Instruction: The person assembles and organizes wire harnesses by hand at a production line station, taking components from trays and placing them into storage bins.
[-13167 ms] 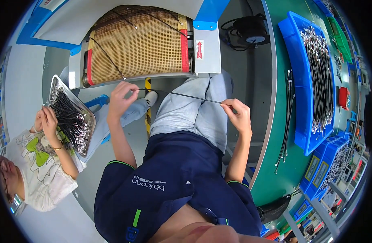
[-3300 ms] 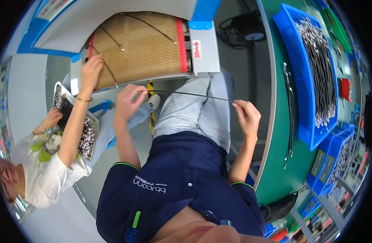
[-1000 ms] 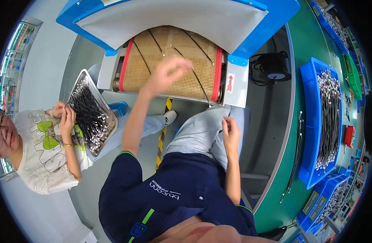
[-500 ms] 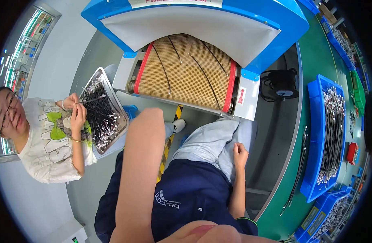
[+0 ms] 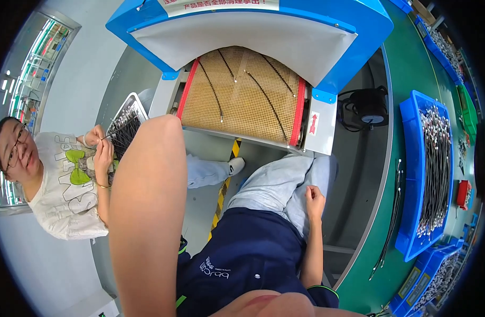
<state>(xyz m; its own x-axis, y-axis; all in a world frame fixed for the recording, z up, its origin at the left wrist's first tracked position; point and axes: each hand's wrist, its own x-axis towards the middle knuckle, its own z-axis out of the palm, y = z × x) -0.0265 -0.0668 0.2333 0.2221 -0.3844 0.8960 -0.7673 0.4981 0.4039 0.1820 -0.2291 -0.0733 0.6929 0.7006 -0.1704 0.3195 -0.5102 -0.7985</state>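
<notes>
My right hand (image 5: 315, 203) rests on my thigh, its fingers curled in with nothing visible in them. My bent left arm (image 5: 147, 222) is raised, elbow forward, and its hand is out of view. Ahead, a tan mesh conveyor belt (image 5: 237, 108) with red edges comes out from under the white curtain (image 5: 242, 39) of a blue machine (image 5: 353, 58). Several thin black cables lie on the belt, among them one long cable (image 5: 266, 100) reaching its near right edge. Neither hand touches them.
At left, a co-worker (image 5: 63, 185) holds a cable over a metal tray (image 5: 139, 108) of black cables, partly behind my elbow. On the green bench (image 5: 358, 288) at right lie a loose cable bundle (image 5: 389, 222) and a blue bin (image 5: 406, 174) full of cables. A black reel (image 5: 369, 108) stands below.
My raised left elbow has swung left and nearer, now covering much of the co-worker's tray. My right hand stays on my thigh. The cables on the belt look about the same.
</notes>
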